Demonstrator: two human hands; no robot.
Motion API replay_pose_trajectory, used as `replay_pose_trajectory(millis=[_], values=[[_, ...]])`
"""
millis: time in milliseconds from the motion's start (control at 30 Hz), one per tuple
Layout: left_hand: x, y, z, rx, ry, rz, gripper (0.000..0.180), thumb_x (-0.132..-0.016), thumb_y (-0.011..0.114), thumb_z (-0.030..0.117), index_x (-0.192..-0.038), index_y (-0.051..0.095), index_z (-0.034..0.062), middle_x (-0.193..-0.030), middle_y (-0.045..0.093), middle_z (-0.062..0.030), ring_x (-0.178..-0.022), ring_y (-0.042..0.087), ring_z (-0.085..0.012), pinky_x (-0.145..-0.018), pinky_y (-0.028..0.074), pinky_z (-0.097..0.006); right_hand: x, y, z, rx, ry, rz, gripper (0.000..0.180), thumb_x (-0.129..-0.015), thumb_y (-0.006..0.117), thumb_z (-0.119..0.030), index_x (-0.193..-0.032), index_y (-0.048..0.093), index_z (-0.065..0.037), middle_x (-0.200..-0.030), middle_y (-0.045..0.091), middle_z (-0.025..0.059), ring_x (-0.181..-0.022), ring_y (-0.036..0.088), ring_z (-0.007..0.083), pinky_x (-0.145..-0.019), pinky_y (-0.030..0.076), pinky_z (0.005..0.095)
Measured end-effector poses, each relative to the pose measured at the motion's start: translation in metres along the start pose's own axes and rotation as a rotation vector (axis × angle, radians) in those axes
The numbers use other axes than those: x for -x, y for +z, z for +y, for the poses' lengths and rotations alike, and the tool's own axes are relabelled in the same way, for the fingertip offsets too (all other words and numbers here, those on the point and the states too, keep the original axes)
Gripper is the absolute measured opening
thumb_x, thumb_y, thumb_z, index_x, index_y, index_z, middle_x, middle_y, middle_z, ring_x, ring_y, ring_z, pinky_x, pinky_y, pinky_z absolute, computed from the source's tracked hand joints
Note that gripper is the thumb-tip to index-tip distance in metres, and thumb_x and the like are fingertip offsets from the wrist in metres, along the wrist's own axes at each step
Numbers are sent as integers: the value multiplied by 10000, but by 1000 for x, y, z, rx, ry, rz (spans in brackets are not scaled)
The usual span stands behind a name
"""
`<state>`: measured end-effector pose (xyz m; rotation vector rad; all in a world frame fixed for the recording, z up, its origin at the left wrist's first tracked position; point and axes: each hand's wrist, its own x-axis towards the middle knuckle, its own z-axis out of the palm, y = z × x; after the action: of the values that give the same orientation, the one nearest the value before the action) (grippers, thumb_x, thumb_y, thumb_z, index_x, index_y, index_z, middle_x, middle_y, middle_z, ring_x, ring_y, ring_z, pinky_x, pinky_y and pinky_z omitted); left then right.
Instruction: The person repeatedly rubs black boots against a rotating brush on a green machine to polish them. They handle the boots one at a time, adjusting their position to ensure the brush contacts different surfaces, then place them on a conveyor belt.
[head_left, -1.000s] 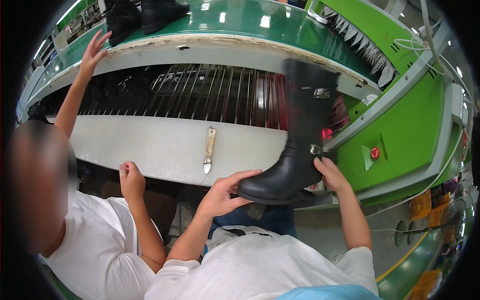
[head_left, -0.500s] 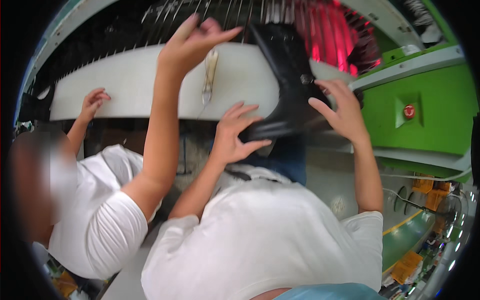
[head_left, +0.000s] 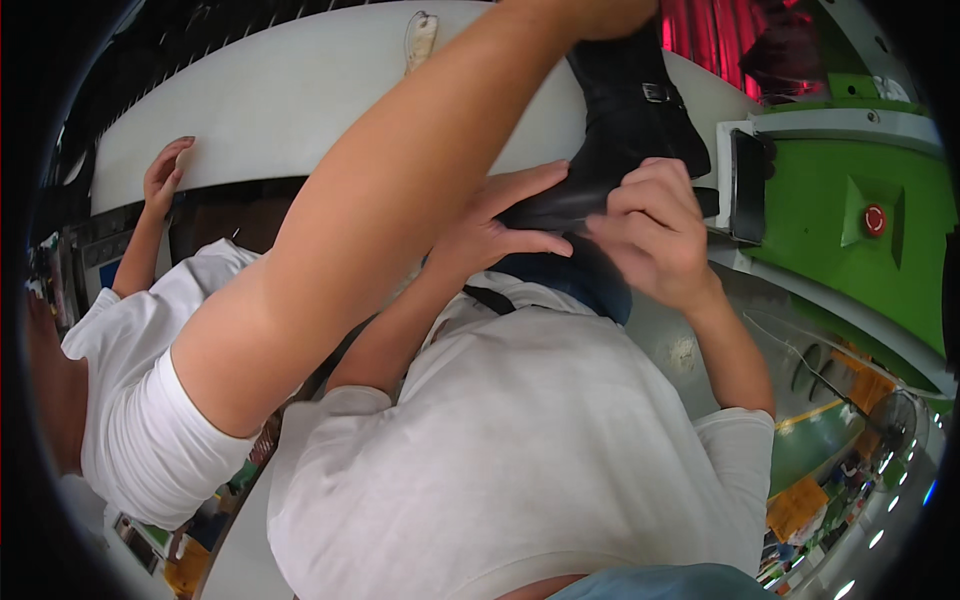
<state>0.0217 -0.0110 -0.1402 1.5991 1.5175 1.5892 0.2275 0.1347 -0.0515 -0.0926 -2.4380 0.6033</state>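
Observation:
A black ankle-strap boot (head_left: 630, 135) with a metal buckle lies on its side at the white table's near edge, toe pointing left. My left hand (head_left: 490, 225) has the toe between its thumb and fingers. The co-worker's forearm partly covers that hand. Curled up beside the sole and heel is my right hand (head_left: 660, 225), its fingers closed and slightly blurred. Whatever those fingers may hold is hidden. At the top of the boot's shaft is the co-worker's hand (head_left: 615, 15), cut off by the picture's edge.
The co-worker's forearm (head_left: 390, 170) crosses in front of me from the left; their other hand (head_left: 165, 175) is by the white table (head_left: 270, 95). A cream-handled tool (head_left: 422, 42) lies there. On the right stands a green machine (head_left: 810, 215) with a red button (head_left: 875, 220).
The co-worker's arm has reached right, to the boot's shaft. My left hand has closed round the toe. My right hand has moved down to the sole and curled its fingers.

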Motion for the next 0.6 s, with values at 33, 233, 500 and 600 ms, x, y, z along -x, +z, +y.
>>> replay_pose_trajectory(millis=[33,233,500,600], values=[[0,-1,-1,-21,-16,-20,793,-694,1051,314,-1387,798,21,-1370,824,-129,-1189,822,-238,-1022,635,-331,-3,0,0,-50,26,-27,303,-685,963,-55,-922,776,-77,-979,687,36,-944,649,283,-852,483,435],[6,-3,8,-7,-54,-39,668,-828,1019,138,-1437,772,16,-1441,784,-187,-1315,758,-283,-1156,556,-409,-32,-55,27,-214,480,-273,499,-734,1001,-74,-1152,729,-49,-1035,716,65,-1039,689,275,-1011,541,403],[3,-20,21,86,-177,-162,652,-810,1016,65,-1410,773,-13,-1481,760,-188,-1382,721,-304,-1217,521,-444,-129,-181,128,-39,738,520,136,-1065,756,-105,-1135,756,11,-992,760,40,-941,719,84,-820,574,256],[1,-17,21,165,-164,-141,671,-798,1021,48,-1416,765,-14,-1476,761,-190,-1367,728,-298,-1218,523,-439,-189,-230,149,122,799,456,279,-1082,767,-276,-1106,788,1,-992,782,70,-1043,744,113,-874,602,283]])
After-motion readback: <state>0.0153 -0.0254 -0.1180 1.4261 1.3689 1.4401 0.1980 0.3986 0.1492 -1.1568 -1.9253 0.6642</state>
